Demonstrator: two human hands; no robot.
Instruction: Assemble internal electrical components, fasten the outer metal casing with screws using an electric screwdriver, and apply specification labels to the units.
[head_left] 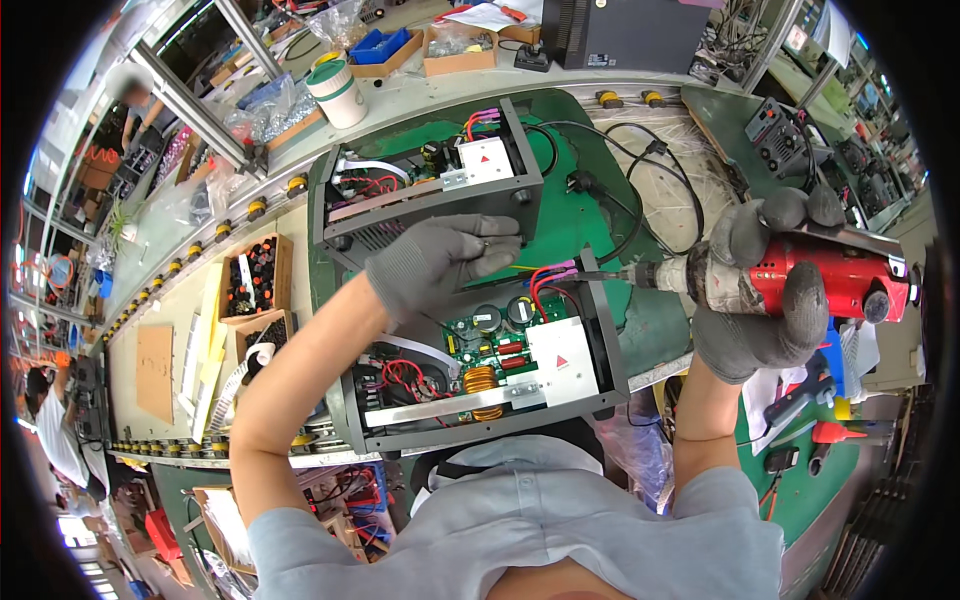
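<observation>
My right hand (pixel 745 335), in a grey glove, is wrapped round a red power screwdriver (pixel 775 280). Its bit (pixel 605 276) points left over the near opened casing. My left hand (pixel 440 262), also gloved in grey, is held above the gap between two units with its fingertips pinched together; whatever is between them is too small to make out. The near dark metal casing (pixel 380 440) lies open, showing a green circuit board (pixel 465 345), a copper coil (pixel 483 392), red wires and a white plate (pixel 563 358). A similar open casing (pixel 425 205) stands behind it.
Both units rest on a green mat (pixel 575 190). Black power cables (pixel 685 190) lie at the right. Boxes of small black parts (pixel 255 278) sit at the left, a white canister with a green lid (pixel 337 95) at the back. A glue gun (pixel 800 392) is at the right.
</observation>
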